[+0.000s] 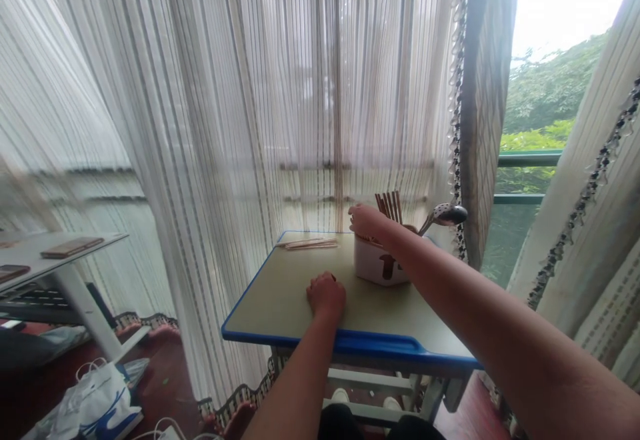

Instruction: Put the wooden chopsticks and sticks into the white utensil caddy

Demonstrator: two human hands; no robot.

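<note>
My left hand (327,293) rests on the desk (280,300) with its fingers curled in. Whatever it may hold is hidden, though a small dark spot shows by the fingers. My right hand (366,220) is over the left side of a white utensil holder (370,263), its fingers pinched together; I cannot make out what is between them. Several brown chopsticks (390,207) stand upright in the holder. A metal slotted spoon (445,213) leans out to the right. Several pale thin sticks (310,244) lie at the desk's back left, beyond my left hand.
Sheer striped curtains (225,127) hang right behind the desk. A blue raised edge (370,343) runs along its front. To the left stands a white table (100,243) bearing a flat brown object (73,247). A white bag (97,397) sits on the red floor.
</note>
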